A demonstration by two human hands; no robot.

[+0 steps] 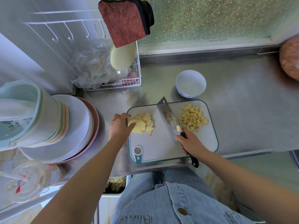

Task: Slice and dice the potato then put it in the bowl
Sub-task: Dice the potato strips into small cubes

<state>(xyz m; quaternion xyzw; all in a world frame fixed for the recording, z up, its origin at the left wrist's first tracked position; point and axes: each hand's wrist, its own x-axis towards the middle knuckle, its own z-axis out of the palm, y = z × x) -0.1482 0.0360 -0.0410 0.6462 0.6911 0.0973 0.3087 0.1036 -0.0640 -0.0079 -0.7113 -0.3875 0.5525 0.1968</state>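
Observation:
A grey cutting board (161,143) with a green rim lies on the steel counter. Pale yellow potato slices (144,122) are heaped at its left end, and my left hand (119,126) touches that heap with thumb and fingers reaching onto it. A pile of diced potato (192,118) sits at the board's far right. My right hand (191,143) grips the black handle of a cleaver (168,118), whose blade lies over the middle of the board between the two piles. A white bowl (191,84) stands just beyond the board, with nothing visible inside.
A tall stack of plates (64,126) and plastic lids stands left of the board. A wire rack (127,81) with bags sits at the back left, under a hanging red cloth (126,21). An orange object (289,59) is at the far right. A bin (115,185) stands below the counter edge.

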